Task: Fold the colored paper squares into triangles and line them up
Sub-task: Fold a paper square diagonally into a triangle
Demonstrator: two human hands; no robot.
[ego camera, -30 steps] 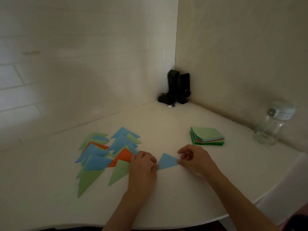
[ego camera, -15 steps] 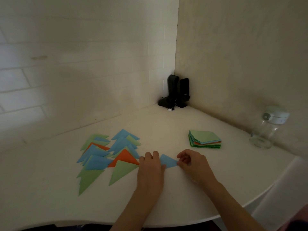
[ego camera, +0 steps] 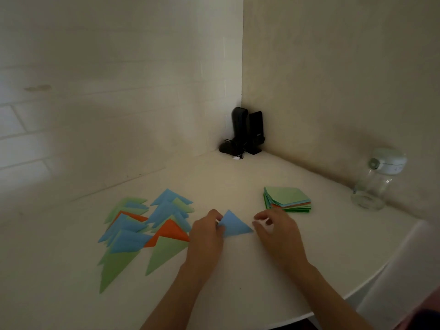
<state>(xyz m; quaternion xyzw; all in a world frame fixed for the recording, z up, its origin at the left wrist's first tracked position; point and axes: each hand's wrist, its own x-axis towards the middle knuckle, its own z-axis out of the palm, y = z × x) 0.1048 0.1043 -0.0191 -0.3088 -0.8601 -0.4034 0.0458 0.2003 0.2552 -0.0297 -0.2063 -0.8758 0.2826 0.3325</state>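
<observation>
Head view: a white table (ego camera: 238, 177) set into a corner where two walls meet, its near edge curving away to the right.
Blue triangle (ego camera: 234, 225): folded paper lying flat on the table between the two hands, apex pointing away from the person, long edge nearest them.
Left hand (ego camera: 207, 234): fingers curled, pinching the triangle's left corner.
Right hand (ego camera: 276, 229): fingers curled just beside the triangle's right tip; whether they actually grip the paper I cannot tell, as the fingertips are blurred.
Folded pile (ego camera: 147, 225): blue, green and orange triangles overlapping in a loose cluster left of the left hand, the nearest orange and green edges touching or almost touching that hand.
Paper stack (ego camera: 287, 198): unfolded squares, green on top, just beyond the right hand.
Bottle (ego camera: 378, 179): clear, white lid, near the right wall, well apart from the stack.
Black speakers (ego camera: 246, 133): upright in the far corner.
Open room: bare tabletop in front of both hands up to the near edge, and between the paper and the corner.
</observation>
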